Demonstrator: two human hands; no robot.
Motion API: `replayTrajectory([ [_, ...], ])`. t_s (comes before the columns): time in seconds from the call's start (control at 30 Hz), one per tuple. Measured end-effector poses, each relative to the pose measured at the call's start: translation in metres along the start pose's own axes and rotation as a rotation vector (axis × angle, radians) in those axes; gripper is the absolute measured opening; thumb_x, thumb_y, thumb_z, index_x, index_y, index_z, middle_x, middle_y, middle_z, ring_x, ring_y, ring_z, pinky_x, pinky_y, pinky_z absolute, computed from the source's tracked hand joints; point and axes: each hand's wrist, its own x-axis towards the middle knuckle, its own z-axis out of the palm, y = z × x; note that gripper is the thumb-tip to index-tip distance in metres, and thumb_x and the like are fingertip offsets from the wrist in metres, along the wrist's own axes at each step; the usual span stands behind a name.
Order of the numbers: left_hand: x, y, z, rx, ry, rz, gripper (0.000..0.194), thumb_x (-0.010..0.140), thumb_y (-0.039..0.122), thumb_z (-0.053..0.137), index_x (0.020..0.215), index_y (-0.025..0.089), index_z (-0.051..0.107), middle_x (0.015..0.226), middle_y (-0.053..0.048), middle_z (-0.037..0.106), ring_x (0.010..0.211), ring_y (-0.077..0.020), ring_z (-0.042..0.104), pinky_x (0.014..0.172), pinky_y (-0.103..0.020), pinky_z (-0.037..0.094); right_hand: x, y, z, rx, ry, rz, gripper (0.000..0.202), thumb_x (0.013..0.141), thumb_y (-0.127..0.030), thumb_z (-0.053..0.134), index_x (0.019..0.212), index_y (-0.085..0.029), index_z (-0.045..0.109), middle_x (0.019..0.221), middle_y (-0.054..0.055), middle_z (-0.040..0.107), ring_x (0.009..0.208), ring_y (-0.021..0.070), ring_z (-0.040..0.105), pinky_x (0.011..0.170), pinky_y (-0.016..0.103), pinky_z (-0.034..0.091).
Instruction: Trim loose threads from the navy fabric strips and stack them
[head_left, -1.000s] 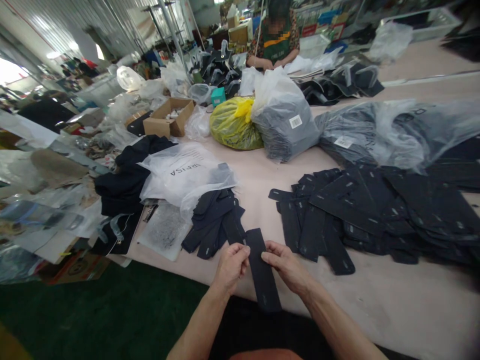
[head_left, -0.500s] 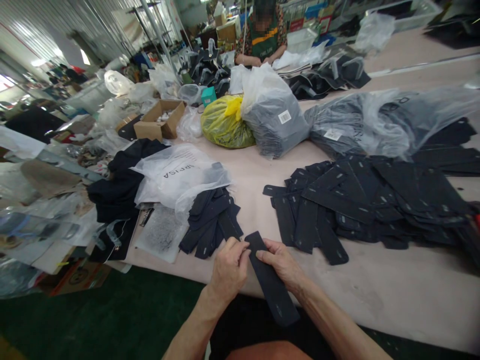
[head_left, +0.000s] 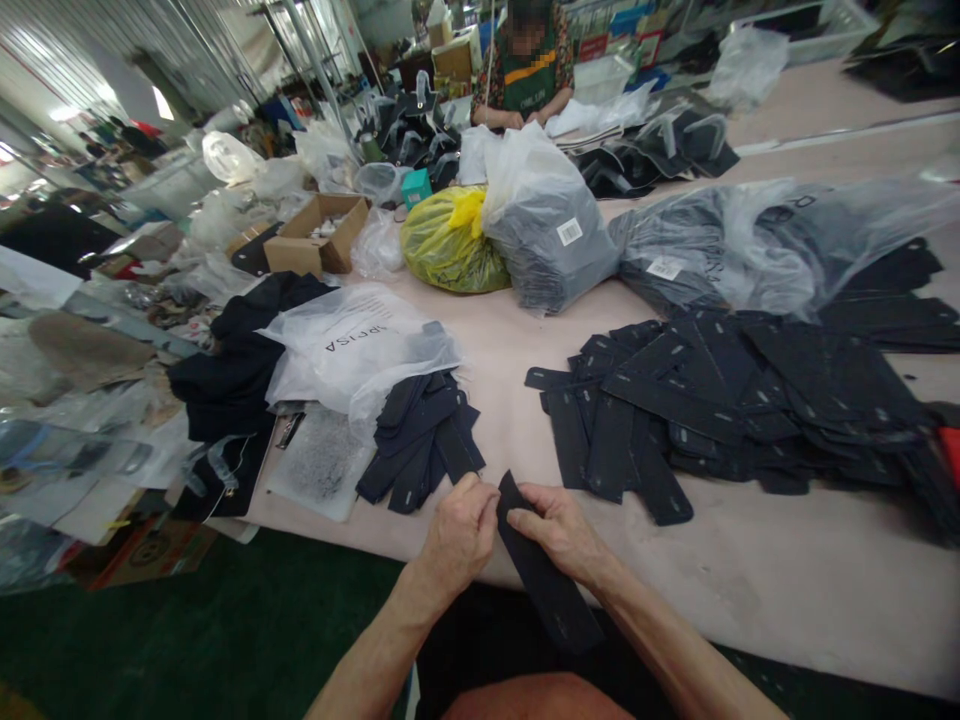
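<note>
While the right hand clasps the dark strip over the near edge of the table and the left hand pinches I can't tell what, a sharp tug might twist the strip loose.

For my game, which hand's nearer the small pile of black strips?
The left hand, in front of the small pile; the right hand is farther right, holding a strip.
</note>
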Motion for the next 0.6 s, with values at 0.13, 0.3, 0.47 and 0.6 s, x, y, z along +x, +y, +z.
replayTrajectory([
  [0.13, 0.002, 0.002, -0.005, -0.115, 0.015, -0.117, 0.020, 0.092, 0.018, 0.047, 0.086, 0.018, 0.066, 0.080, -0.004, 0.059, 0.077, -0.0157, 0.057, 0.073, -0.028, 0.044, 0.002, -0.003, 0.007, 0.141, 0.065, 0.071, 0.017, 0.073, -0.031, 0.066, 0.082, -0.017, 0.064, 0.062, -0.004, 0.054, 0.052, 0.0095, 0.042, 0.050, 0.022, 0.033],
  [0.3, 0.003, 0.009, -0.008, -0.210, 0.150, -0.187, 0.018, 0.091, 0.019, 0.052, 0.100, 0.019, 0.067, 0.085, -0.005, 0.062, 0.078, -0.0156, 0.058, 0.073, -0.028, 0.047, 0.006, -0.010, 0.010, 0.269, 0.079, 0.131, 0.026, 0.068, -0.032, 0.071, 0.090, -0.019, 0.064, 0.063, -0.004, 0.059, 0.047, 0.0089, 0.044, 0.046, 0.022, 0.033],
  [0.47, 0.002, 0.008, -0.011, -0.168, 0.095, -0.080, 0.022, 0.092, 0.018, 0.049, 0.099, 0.018, 0.069, 0.088, -0.007, 0.062, 0.083, -0.0174, 0.060, 0.076, -0.030, 0.048, 0.004, -0.010, 0.012, 0.306, 0.087, 0.158, 0.025, 0.066, -0.030, 0.071, 0.087, -0.018, 0.066, 0.063, -0.003, 0.062, 0.048, 0.0098, 0.047, 0.048, 0.022, 0.036],
  [0.6, -0.001, 0.004, -0.016, -0.149, 0.037, -0.039, 0.022, 0.092, 0.017, 0.047, 0.100, 0.017, 0.068, 0.087, -0.008, 0.063, 0.084, -0.0179, 0.061, 0.077, -0.031, 0.049, 0.003, -0.010, 0.016, 0.282, 0.112, 0.150, 0.025, 0.065, -0.031, 0.072, 0.086, -0.017, 0.068, 0.064, -0.002, 0.063, 0.051, 0.0105, 0.048, 0.050, 0.023, 0.037],
])
